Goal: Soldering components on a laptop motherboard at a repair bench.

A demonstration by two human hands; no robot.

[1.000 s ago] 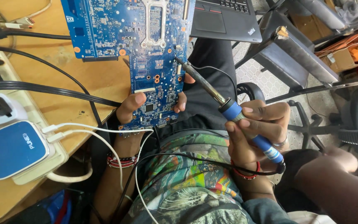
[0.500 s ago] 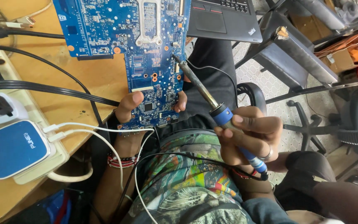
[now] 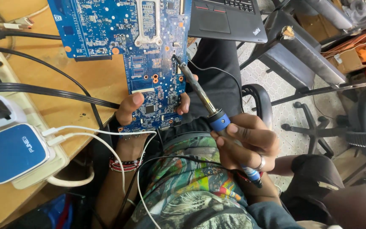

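Your right hand (image 3: 244, 144) is closed around the soldering iron (image 3: 208, 106). The iron slants up and to the left, and its tip touches the blue circuit board (image 3: 149, 51) near the board's right edge. Your left hand (image 3: 149, 110) pinches the board's bottom end, thumb on top. The board hangs over the wooden table (image 3: 94, 85) edge. Black cables (image 3: 43, 90) and a white cable (image 3: 106, 132) lie just beside it. A laptop (image 3: 229, 19) sits above.

Left hand (image 3: 149, 111) fingers curled in a grip, right hand (image 3: 244, 142) fisted, both hands holding
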